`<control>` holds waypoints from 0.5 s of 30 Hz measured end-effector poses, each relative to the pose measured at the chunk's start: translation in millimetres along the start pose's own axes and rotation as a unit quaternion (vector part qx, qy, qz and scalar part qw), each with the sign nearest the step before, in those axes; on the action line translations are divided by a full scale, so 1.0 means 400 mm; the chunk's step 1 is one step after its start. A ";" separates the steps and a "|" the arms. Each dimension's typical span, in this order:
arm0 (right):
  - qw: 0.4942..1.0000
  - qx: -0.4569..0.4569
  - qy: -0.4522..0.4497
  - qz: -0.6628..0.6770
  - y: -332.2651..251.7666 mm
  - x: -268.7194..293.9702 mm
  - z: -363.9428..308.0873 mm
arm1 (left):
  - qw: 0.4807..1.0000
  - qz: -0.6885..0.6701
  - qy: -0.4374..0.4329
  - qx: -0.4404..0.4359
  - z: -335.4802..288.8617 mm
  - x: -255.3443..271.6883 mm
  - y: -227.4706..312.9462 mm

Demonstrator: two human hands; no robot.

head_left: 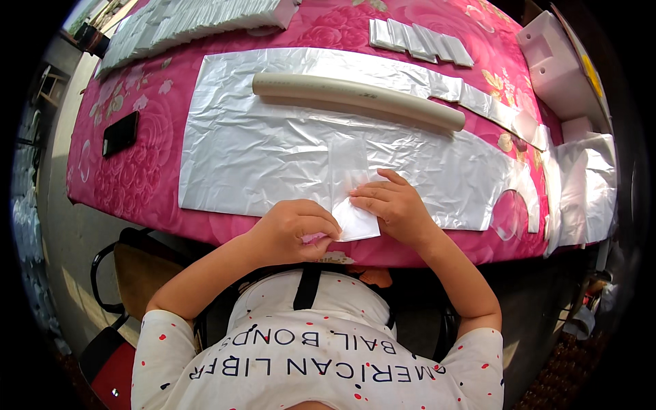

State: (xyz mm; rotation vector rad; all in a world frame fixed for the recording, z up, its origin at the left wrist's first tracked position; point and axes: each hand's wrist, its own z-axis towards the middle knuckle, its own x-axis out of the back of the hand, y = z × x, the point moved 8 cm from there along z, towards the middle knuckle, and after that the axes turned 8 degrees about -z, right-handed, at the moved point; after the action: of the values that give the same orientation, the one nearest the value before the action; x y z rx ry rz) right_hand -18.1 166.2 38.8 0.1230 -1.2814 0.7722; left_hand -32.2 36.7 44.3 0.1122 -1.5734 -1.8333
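A thin, translucent white plastic bag (348, 164), narrow and partly folded, lies in front of me near the table's front edge. My left hand (297, 229) pinches its near left corner between thumb and fingertips. On the right side of the folded part rests my right hand (395, 205), its fingers stretched out over the plastic and partly apart; the thumb is hidden. Under the bag spreads a large silvery-white plastic bag (253, 157) with long handle strips at its right end. Across it, beyond my hands, lies a pale cardboard-like tube (355, 97).
Rows of folded white packets (198, 26) fill the far left of the pink floral tablecloth (154, 181); several more packets (420, 41) lie far right. A black phone (121, 134) is at left. White foam boxes (564, 68) and stacked plastic bags (584, 188) stand at right. A chair (140, 266) is beside me.
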 end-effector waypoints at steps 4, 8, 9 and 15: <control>1.000 0.000 0.003 -0.031 -0.045 -0.010 -0.041 | 0.988 0.124 -0.023 -0.088 -0.019 -0.029 0.067; 1.000 -0.006 -0.001 -0.030 -0.051 -0.010 -0.047 | 0.968 0.244 0.008 -0.057 -0.033 -0.081 0.009; 1.000 -0.007 -0.001 -0.028 -0.051 -0.009 -0.047 | 0.967 0.247 0.018 -0.053 -0.035 -0.083 0.001; 0.998 -0.040 0.033 -0.027 -0.031 0.014 -0.070 | 0.976 0.205 0.075 -0.028 -0.020 -0.063 -0.010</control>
State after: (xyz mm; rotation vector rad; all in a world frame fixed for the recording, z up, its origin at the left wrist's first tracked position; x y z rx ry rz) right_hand 12.1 173.3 39.0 0.0658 -1.2391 0.6724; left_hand -11.4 44.1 29.3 -0.0927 -1.3228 -1.5070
